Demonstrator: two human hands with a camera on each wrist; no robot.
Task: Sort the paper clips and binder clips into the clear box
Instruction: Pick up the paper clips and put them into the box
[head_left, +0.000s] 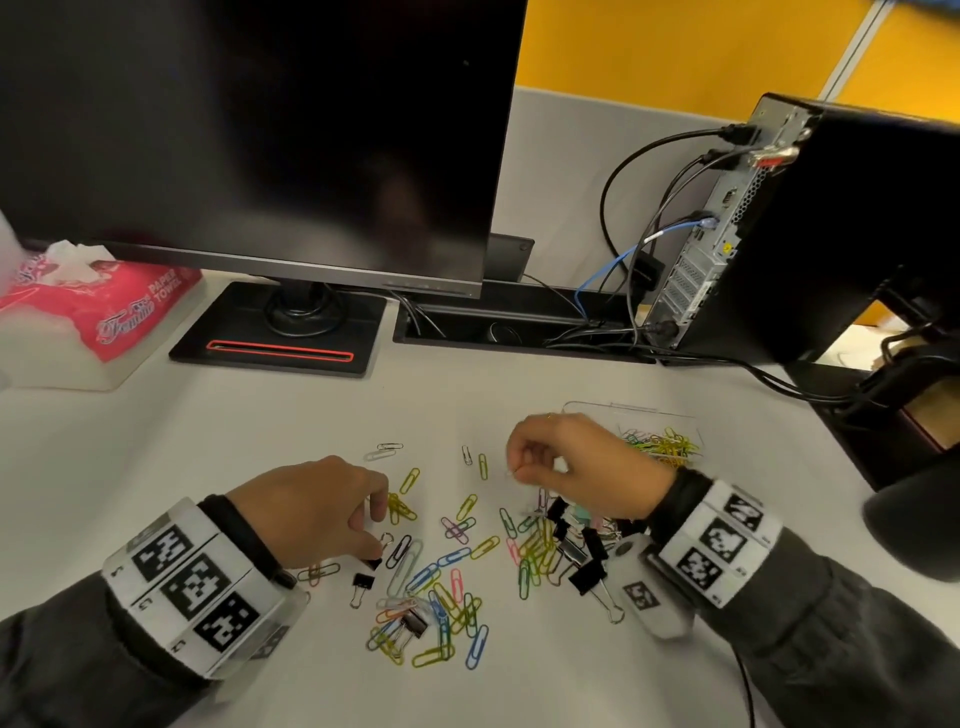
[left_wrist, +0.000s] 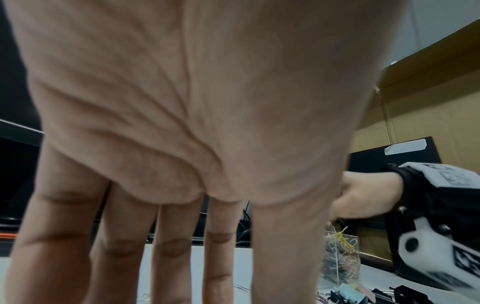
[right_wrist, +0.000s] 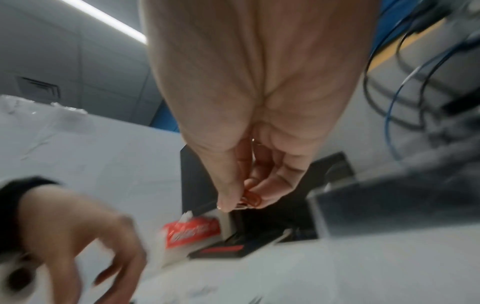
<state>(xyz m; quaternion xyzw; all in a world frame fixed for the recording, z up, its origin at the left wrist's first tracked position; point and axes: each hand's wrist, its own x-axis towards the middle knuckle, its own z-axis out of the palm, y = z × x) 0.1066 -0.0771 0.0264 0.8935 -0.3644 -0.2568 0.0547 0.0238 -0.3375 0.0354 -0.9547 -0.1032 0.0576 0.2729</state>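
Coloured paper clips lie scattered on the white desk, with black binder clips heaped under my right wrist. My left hand reaches down with straight fingers; its thumb tip touches a small black binder clip, with a gap to the index finger. My right hand hovers just left of the clear box and pinches orange paper clips between thumb and fingers. The box holds yellow and green paper clips and also shows in the left wrist view as the clear box.
A dark monitor on a black stand fills the back left. A red tissue pack sits at far left. A computer tower with cables stands at the back right, behind the box.
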